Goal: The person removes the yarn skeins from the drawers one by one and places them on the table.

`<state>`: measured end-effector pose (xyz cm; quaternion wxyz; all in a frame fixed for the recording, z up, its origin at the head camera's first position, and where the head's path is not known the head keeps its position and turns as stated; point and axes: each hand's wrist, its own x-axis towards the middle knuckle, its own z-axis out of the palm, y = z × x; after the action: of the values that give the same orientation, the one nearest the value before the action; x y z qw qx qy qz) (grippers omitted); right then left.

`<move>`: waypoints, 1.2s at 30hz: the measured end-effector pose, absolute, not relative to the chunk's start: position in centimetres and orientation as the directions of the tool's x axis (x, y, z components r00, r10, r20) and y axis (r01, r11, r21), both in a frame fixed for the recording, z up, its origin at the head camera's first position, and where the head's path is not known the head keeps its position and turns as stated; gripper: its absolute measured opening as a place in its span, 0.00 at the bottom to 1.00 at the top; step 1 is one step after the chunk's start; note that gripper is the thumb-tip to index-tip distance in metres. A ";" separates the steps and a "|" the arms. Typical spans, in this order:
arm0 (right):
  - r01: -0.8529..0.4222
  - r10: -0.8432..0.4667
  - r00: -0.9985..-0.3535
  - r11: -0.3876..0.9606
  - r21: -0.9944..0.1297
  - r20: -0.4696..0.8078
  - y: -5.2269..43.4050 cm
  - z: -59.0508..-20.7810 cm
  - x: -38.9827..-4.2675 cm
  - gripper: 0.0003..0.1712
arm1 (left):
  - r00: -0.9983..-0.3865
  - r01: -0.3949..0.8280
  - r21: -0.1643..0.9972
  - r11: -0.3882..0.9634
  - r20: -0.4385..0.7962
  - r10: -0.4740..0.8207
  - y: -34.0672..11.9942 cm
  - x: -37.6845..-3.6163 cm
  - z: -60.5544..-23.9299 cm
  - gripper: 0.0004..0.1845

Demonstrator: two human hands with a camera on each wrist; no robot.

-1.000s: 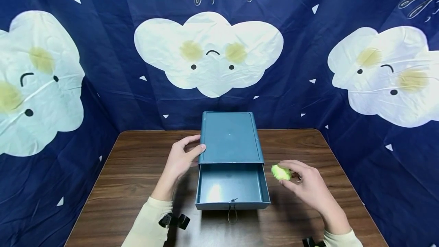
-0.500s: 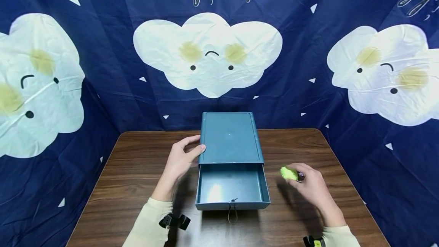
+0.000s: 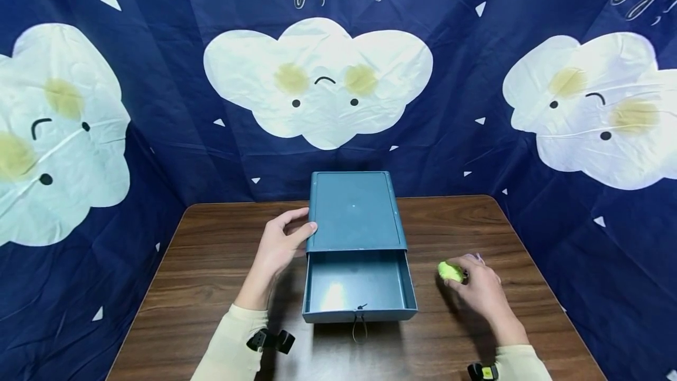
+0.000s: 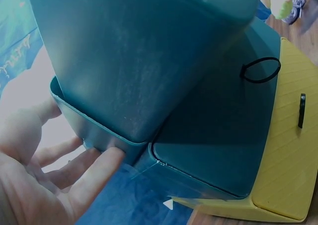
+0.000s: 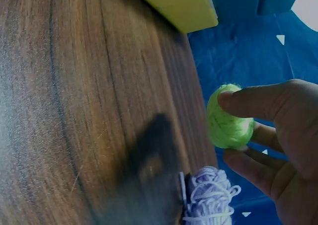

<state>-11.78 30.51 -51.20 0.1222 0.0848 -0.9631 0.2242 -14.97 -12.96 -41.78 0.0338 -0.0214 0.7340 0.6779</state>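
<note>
the left hand [image 3: 279, 249] lies with straight fingers against the box [image 3: 353, 211] at 9 o'clock. the drawer [image 3: 358, 287] stands pulled out. at 3 o'clock the right hand [image 3: 478, 288] pinches a green yarn ball [image 3: 450, 271], probably loosely; it could slip and roll across the table [image 3: 211, 263], or snag the lilac yarn [image 5: 208, 200].

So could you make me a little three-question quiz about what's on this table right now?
1. True or false: the drawer of the teal box is pulled out.
2. What does the right hand pinch? A) a green yarn ball B) a spoon C) a key
3. Which hand touches the box?

Key:
1. True.
2. A, the green yarn ball; pale purple yarn lies on the table beside it.
3. The left hand, at the box's side.
</note>
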 end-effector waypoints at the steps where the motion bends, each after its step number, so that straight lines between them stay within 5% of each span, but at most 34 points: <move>1: -0.215 -0.109 -0.958 0.886 -0.412 0.266 30.6 -51.3 -11.8 0.24 | -0.997 -0.078 0.994 0.079 -0.079 0.015 -13.0 -15.0 -41.8 0.28; 36: -0.135 -0.068 -0.985 0.875 -0.466 0.158 31.2 -54.6 -12.5 0.25 | -0.997 -0.077 0.994 0.078 -0.078 0.007 -13.2 -15.2 -42.3 0.27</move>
<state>-12.54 31.25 -54.62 0.0684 0.0527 -0.9657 0.2449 -15.24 -13.15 -42.26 0.0309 -0.0240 0.7335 0.6786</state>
